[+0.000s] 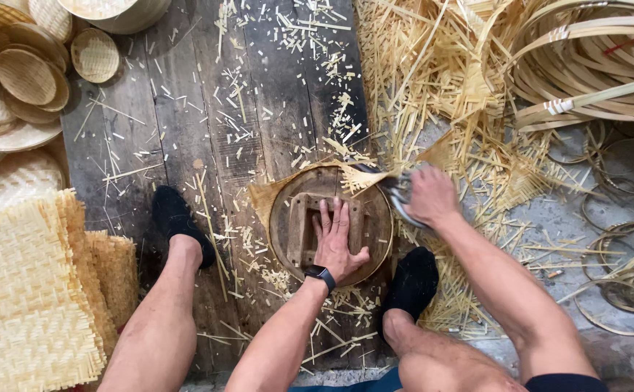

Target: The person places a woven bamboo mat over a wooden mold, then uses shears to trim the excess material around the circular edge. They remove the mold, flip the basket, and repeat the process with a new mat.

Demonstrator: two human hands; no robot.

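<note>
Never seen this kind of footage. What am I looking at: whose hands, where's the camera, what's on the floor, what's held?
There is one picture, from a camera worn on a person's head, looking down at bare arms and legs; no machine is involved. The left hand presses flat on a round wooden form that lies on a woven bamboo mat on a plank floor. The right hand grips a curved metal blade at the form's edge. Trimmed bamboo slivers litter the floor. Square woven mats are stacked to the left, round woven trays at top left, and coiled bamboo hoops at top right.

Pale yellow herringbone-woven mats (30, 290), grey planks (179, 109), black shoes (175, 218)
</note>
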